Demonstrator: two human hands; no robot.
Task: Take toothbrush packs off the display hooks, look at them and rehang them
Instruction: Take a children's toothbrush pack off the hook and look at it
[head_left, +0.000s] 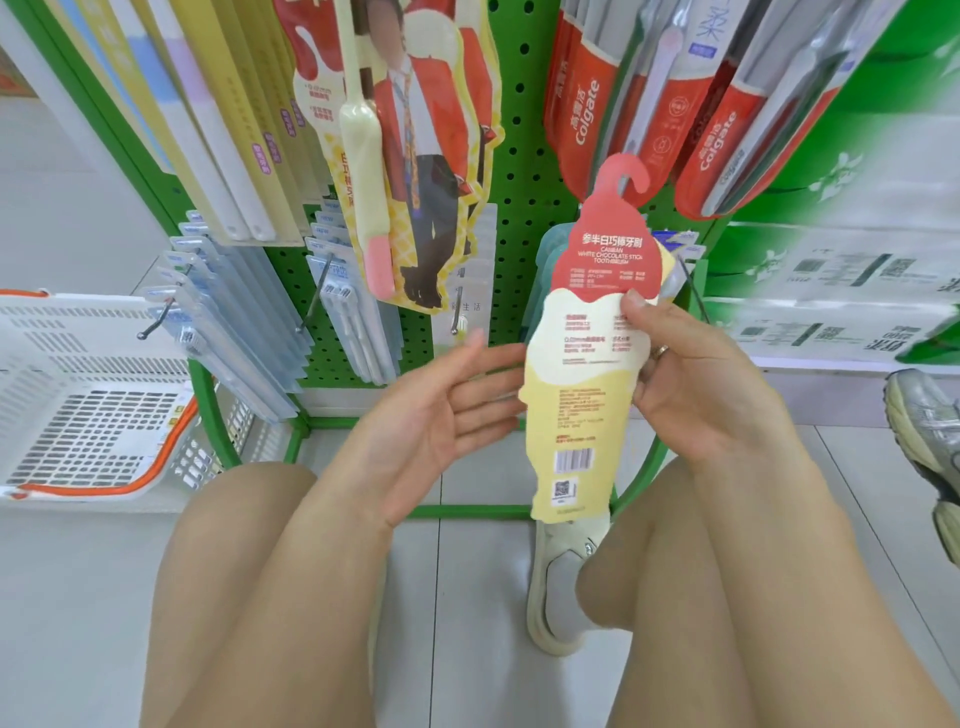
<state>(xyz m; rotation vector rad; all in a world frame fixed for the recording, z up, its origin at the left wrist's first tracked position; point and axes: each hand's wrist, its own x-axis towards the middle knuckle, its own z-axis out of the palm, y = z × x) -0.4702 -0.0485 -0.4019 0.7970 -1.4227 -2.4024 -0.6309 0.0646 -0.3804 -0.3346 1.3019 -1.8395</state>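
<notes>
The right hand (696, 384) pinches a toothbrush pack (587, 364) at its right edge, the thumb lying across the printed back and the remaining fingers curled behind the card (a ring shows on one finger). The left hand (441, 415) is held palm-up just beside the pack's left edge, fingers straight and lightly spread; whether the fingertips touch the card cannot be told. The pack is held roughly upright, clear of the hooks, in front of the green pegboard (519, 156); its back faces the viewer, with a red hooked top, a cream and yellow lower part, a barcode and a small square code near the bottom. To the upper left hangs a matching pack (415, 156), front outward, showing a cream and pink brush. Red Colgate packs (675, 104) hang at the upper right, flat yellow and white packs (218, 130) at the upper left, and pale blue packs (234, 322) on wire hooks lower left. A white basket with orange handles (93, 395) stands on the floor at the left. Below, the person's knees and a pale shoe (561, 587) rest on grey tiles.
</notes>
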